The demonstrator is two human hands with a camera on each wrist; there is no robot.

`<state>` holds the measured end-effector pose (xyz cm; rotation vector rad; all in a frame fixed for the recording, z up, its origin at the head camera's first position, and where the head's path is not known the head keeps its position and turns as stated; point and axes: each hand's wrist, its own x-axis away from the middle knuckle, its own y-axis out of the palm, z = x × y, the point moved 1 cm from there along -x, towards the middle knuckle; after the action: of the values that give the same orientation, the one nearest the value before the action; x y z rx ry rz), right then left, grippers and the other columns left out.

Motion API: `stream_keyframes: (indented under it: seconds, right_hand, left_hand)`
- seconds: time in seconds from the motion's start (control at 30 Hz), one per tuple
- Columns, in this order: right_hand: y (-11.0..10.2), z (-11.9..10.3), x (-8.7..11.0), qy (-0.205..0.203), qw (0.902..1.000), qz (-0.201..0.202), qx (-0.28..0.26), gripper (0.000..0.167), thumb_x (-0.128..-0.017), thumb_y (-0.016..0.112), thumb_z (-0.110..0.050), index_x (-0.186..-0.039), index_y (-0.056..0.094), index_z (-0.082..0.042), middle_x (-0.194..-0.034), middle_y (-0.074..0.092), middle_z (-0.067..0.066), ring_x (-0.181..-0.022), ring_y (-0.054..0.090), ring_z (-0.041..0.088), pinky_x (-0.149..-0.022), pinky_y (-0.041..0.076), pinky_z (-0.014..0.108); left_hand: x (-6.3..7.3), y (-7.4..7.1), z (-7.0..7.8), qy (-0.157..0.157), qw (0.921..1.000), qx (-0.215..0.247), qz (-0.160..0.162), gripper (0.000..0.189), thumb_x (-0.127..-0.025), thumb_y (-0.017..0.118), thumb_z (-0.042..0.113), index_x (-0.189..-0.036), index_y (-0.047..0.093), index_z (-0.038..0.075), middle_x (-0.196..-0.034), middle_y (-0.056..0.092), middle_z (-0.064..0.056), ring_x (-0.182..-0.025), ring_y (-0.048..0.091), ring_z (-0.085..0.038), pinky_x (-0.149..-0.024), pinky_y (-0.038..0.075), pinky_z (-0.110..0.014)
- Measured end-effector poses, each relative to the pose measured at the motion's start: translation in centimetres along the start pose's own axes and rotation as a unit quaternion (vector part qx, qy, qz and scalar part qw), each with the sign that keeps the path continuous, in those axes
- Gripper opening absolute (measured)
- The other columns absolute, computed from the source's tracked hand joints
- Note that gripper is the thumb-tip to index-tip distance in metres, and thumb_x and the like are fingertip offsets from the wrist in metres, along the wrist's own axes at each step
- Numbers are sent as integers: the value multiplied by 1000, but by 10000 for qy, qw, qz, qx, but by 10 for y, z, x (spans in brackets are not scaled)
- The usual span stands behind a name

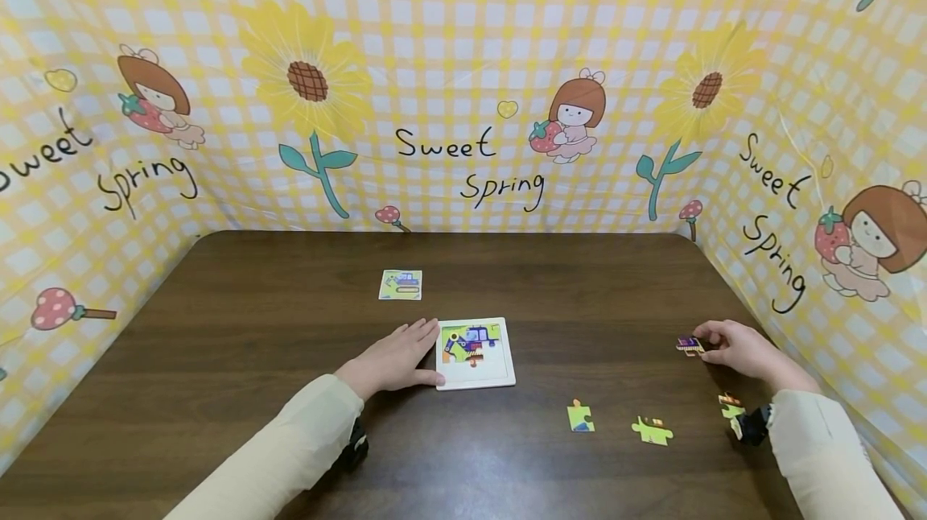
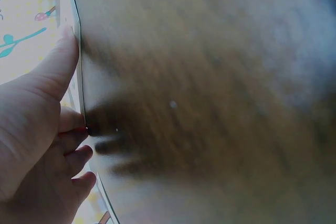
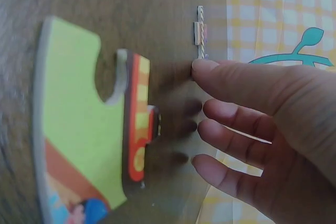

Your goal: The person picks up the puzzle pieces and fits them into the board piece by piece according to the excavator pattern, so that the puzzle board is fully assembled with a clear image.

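Observation:
In the head view my left hand lies with fingers extended at the left edge of a white puzzle board. Its fingertips and thumb touch the frame. The board holds a partly assembled picture of a blue-cabbed digger. At the right, my right hand pinches the right end of a purple and orange puzzle piece between thumb and forefinger. The right wrist view shows that puzzle piece edge-on at the thumb tip; whether it is off the table cannot be told. My left hand also shows in the left wrist view.
Loose green puzzle pieces lie on the brown table: one left, one in the middle, and another piece beside the right wrist. A digger picture card lies behind the board. Checked cloth walls enclose the table.

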<state>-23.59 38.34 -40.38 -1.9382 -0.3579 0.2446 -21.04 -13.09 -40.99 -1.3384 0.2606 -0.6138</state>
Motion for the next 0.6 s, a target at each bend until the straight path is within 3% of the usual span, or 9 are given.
stream_keyframes:
  seconds: [0.3, 0.6]
  right_hand:
    - [0, -3, -2, -226, 9997, -20, 72, 17, -75, 73, -5, -83, 58, -4, -74, 45, 0, -67, 40, 13, -58, 36, 31]
    - [0, -19, -8, 85, 9991, -92, -417, 19, -78, 71, -8, -84, 54, 0, -75, 54, 0, -68, 51, 14, -58, 43, 29]
  left_hand:
    - [-1, 1, -1, -1, 10000, -9, 12, 81, -87, 57, 49, -141, 30, -5, -146, 26, -18, -134, 21, -32, -107, 19, -45]
    - [-1, 1, -1, 48, 10000, -30, 31, 81, -87, 56, 49, -141, 30, -6, -146, 26, -19, -134, 21, -33, -106, 19, -45]
